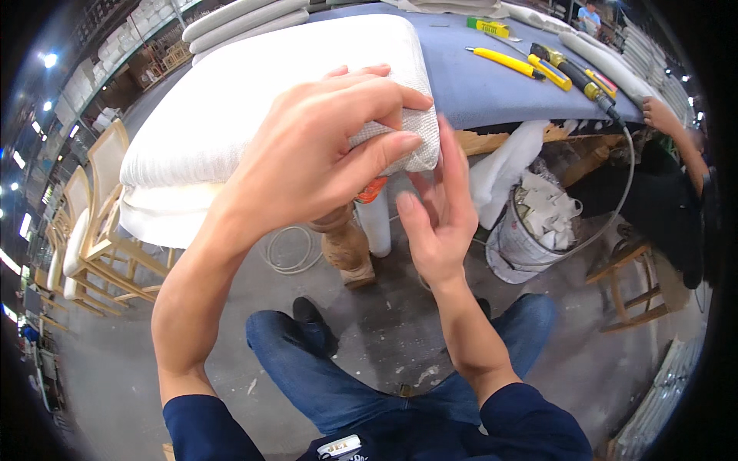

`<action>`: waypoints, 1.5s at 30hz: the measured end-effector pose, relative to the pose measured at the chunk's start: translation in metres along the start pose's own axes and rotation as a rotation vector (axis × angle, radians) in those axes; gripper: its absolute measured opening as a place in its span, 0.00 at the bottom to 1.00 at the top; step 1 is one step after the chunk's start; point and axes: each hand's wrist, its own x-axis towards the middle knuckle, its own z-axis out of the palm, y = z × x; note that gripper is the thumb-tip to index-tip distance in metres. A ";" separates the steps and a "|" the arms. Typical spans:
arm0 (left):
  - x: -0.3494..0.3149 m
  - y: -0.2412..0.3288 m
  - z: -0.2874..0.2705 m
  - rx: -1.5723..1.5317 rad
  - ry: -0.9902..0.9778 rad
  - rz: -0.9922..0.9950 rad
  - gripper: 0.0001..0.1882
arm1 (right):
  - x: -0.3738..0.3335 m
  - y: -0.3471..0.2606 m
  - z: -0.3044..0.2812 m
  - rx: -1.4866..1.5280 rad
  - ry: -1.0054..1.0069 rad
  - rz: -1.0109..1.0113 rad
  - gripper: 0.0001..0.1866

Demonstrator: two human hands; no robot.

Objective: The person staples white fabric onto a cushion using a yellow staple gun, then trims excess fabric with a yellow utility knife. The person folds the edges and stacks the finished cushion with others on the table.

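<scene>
A white upholstered seat cushion (284,84) lies on the blue-covered table, its near right corner jutting over the edge. My left hand (315,142) is bent over that corner, thumb and forefinger gripping the woven white fabric. Against the corner's right side is my right hand (442,223), its fingers stretched upward and its thumb apart. Some of its fingers are hidden behind the cushion, and the hand looks slightly blurred.
On the table (461,77) lie a yellow utility knife (507,63), a corded or hosed tool (573,73) and a green-yellow box (488,28). Below stands a bucket of scraps (530,230). Wooden chairs (100,223) line the left; another person's arm (673,127) shows at right.
</scene>
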 end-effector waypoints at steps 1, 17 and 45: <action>0.000 0.001 -0.001 -0.002 -0.004 -0.011 0.12 | -0.017 0.001 -0.007 -0.040 -0.025 0.065 0.40; -0.004 -0.007 -0.001 -0.018 0.083 -0.012 0.14 | 0.031 -0.028 -0.012 -0.227 -0.084 -0.005 0.40; -0.077 0.070 0.041 0.332 0.480 -0.250 0.22 | 0.035 -0.079 -0.025 -0.040 -0.084 0.430 0.36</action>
